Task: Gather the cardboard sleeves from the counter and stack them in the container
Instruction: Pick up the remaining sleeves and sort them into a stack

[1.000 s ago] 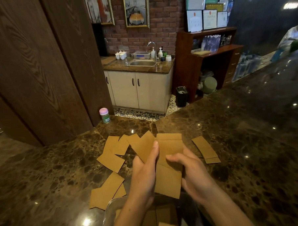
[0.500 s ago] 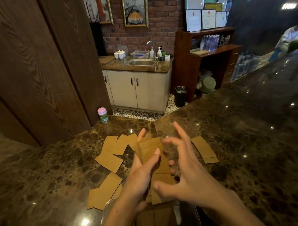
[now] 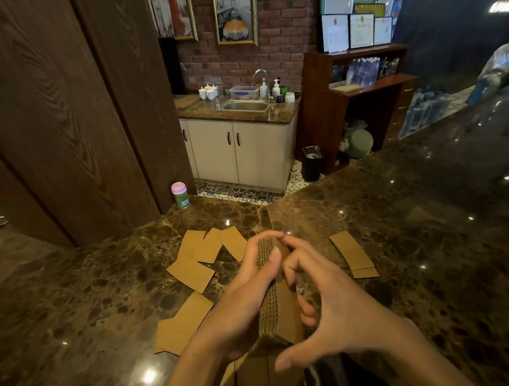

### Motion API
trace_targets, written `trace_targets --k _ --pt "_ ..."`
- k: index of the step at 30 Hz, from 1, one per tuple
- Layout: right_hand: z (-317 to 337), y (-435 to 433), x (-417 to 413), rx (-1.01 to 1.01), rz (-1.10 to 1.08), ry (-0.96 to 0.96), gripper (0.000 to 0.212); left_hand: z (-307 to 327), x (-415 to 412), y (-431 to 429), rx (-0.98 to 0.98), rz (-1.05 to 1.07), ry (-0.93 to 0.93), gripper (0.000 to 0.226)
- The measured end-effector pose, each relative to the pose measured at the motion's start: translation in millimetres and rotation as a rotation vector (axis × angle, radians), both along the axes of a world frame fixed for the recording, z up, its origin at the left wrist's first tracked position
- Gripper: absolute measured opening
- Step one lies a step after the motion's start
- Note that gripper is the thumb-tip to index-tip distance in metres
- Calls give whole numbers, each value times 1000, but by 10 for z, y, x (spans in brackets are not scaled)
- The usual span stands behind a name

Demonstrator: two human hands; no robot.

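A stack of brown cardboard sleeves [image 3: 271,306] stands on edge between my hands, its corrugated edges facing up. My left hand [image 3: 238,307] grips the stack from the left, thumb over its top. My right hand [image 3: 334,312] curls round it from the right, fingers on the stack's far side. Below them more sleeves [image 3: 255,376] lie stacked in the container, whose rim is hidden by my arms. Several loose sleeves [image 3: 192,273] lie flat on the dark marble counter [image 3: 77,302] to the left, and two more sleeves [image 3: 352,251] to the right.
A small pink-lidded green jar [image 3: 180,195] stands at the counter's far edge by the wooden panel wall [image 3: 54,114]. Beyond the counter are a sink cabinet [image 3: 242,146], a black bin [image 3: 311,162] and a wooden shelf unit [image 3: 360,100].
The sleeves fanned flat in my hands have been gathered and turned on edge into one tight stack. Both hands have closed in round it above the container.
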State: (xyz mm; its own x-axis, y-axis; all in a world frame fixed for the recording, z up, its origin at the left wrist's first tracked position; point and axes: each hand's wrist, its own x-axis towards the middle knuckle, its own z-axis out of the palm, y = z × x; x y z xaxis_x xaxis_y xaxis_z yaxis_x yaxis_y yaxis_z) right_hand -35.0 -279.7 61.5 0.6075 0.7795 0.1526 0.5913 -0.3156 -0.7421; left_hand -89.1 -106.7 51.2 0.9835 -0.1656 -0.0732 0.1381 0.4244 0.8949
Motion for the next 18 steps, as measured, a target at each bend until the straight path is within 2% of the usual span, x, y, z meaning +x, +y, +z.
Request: trace_targets --k 3,7,12,15,18 --pt "-30 26 -3 39 -2 -34 70 -20 16 -47 -36 55 11 37" --pt "-97 37 19 43 -46 -48 74 -31 -17 13 -76 -79 21 45" --pt "-76 25 41 -34 11 -56 79 -6 -16 60 -158 -63 38 34" --pt "-56 56 51 -8 -25 -109 75 17 -27 41 -169 -10 55 30" --pt "-71 76 59 13 -25 -79 79 -5 -23 49 -159 16 77 32"
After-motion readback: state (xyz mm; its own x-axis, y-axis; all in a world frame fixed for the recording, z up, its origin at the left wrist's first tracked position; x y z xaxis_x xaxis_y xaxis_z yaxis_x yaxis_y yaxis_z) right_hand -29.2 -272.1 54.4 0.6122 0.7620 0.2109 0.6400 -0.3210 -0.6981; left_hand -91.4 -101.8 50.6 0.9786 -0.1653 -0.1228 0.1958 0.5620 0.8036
